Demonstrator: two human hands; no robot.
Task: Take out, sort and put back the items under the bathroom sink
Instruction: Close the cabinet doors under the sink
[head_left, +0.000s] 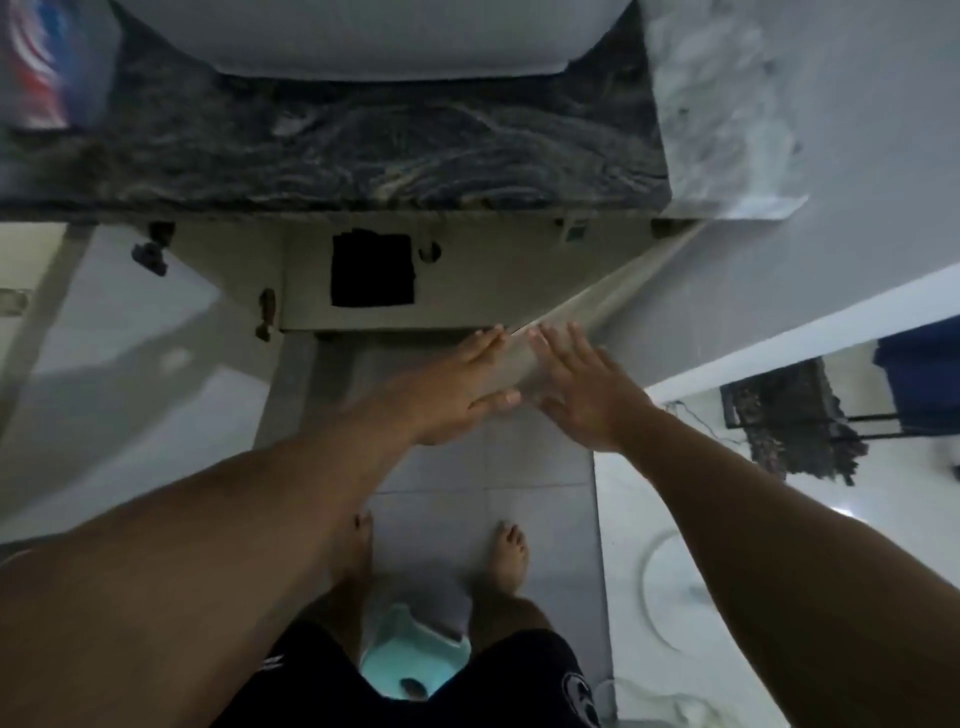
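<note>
Between our bare feet sits a smooth turquoise plastic stool (415, 660) on pale matte floor tiles (535, 467). Both our hands are spread flat, fingers apart, on the free edge of the beige cabinet door (587, 306), which stands swung open: left hand (457, 384) on its left face, right hand (582, 384) on its right. Beyond, the under-sink cabinet (467, 280) shows a dark square cutout (373, 267); we cannot tell what it contains. Above lie the veined dark marble countertop (363, 145) and the rounded white basin (374, 41).
</note>
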